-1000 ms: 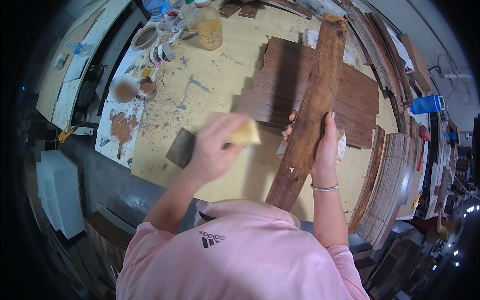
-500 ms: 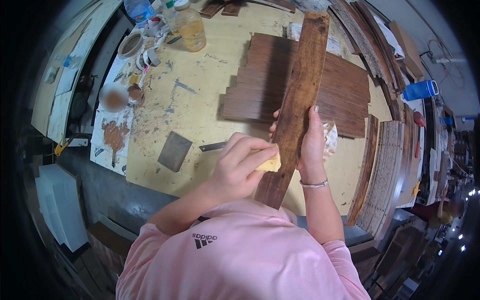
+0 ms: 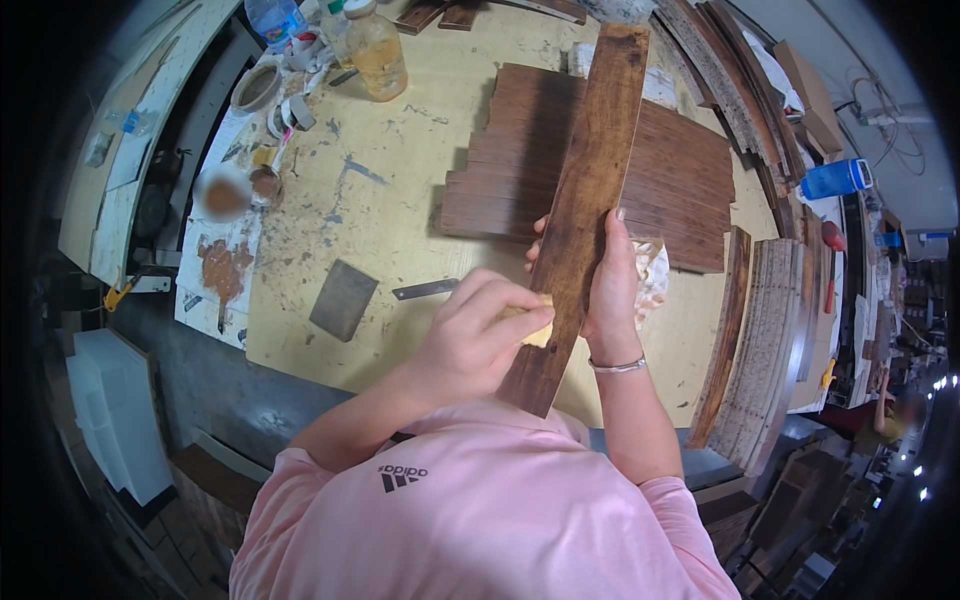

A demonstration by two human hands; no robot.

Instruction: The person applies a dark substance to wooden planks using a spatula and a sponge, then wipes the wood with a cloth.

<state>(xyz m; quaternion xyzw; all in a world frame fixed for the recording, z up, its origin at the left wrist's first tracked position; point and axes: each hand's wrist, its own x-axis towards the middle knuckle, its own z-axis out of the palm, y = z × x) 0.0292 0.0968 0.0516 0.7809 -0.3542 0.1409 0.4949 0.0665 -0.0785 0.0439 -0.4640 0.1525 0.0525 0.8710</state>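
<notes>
My right hand (image 3: 612, 290) grips a long dark-brown wooden plank (image 3: 592, 165), thumb along its right edge and fingertips showing at its left edge. The plank is tilted, its near end close to my shirt. Pinched in my left hand (image 3: 468, 338) is a small yellow piece, like a sponge or folded cloth (image 3: 539, 336), pressed against the plank's left edge near its lower end. Partly covered by my left hand, a flat metal blade (image 3: 422, 290) lies on the table. Farther left is a grey-brown rectangular pad (image 3: 343, 300).
Several brown planks (image 3: 690, 190) lie side by side beneath the held one. A crumpled stained cloth (image 3: 652, 280) rests beside my right wrist. At the far left stand a jar of yellowish liquid (image 3: 378, 65), tape rolls (image 3: 257, 90) and a cup of brown paste (image 3: 224, 194). Boards (image 3: 762, 350) line the right edge.
The plank and both hands appear slightly farther left, as does the whole table scene. My left hand's yellow piece stays against the plank's lower part, now showing less.
</notes>
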